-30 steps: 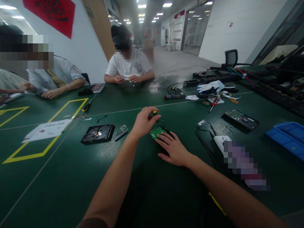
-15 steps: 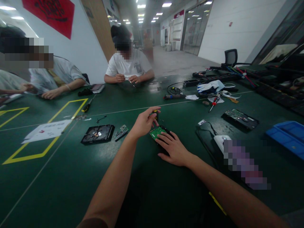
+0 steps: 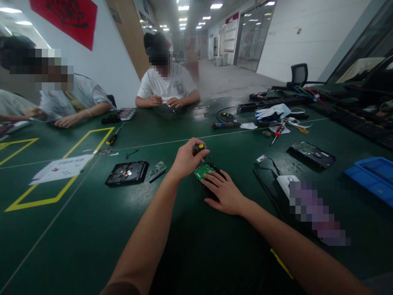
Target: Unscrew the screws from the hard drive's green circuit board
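Grasping screwdriver [image 3: 201,146] | left grip [image 3: 187,157]: fingers curled in again after extending | drive [image 3: 200,172]: on worktop [image 3: 92,246], beneath right grip [image 3: 227,192], spread, unclenched | judgement: regripped, turning probably ongoing

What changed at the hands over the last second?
Left hand has curled back round the yellow-and-black handle after opening out half a second ago; no full release visible. Unchanged: right hand spread on the green-boarded drive; loose circuit board and black drive lying to the left.
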{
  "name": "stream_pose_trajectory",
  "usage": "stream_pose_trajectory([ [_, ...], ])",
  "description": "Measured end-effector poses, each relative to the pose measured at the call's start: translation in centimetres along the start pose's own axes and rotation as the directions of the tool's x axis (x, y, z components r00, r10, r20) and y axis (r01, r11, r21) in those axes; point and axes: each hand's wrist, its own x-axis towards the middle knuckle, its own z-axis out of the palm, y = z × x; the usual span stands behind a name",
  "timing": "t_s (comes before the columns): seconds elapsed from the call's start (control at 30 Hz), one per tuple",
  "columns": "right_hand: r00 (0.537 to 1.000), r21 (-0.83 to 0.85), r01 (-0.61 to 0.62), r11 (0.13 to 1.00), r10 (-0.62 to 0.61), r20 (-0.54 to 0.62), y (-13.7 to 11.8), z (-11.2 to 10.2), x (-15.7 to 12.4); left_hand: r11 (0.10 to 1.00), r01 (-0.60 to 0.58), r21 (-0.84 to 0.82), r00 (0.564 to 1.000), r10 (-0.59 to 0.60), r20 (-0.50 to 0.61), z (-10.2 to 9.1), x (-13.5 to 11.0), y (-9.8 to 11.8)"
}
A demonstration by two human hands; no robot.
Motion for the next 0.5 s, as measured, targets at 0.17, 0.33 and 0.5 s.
stream_pose_trajectory([
  [0.17, 1.000, 0.000, 0.004, 1.000, -0.004, -0.005, 0.01, 0.11, -0.01, 0.999, -0.053, -0.012, 0.996, 0.054, 0.066, -0.14, 0.01, 0.15],
  [0.33, 1.000, 0.001, 0.004, 1.000, -0.004, -0.012, 0.02, 0.16, -0.06, 0.998, -0.056, -0.018, 0.995, 0.057, 0.080, -0.28, 0.10, -0.22],
  [0.5, 1.000, 0.007, 0.003, 1.000, -0.003, -0.008, -0.04, 0.05, -0.03, 0.999, -0.033, 0.020, 0.999, 0.033, -0.007, -0.02, 0.19, -0.77],
])
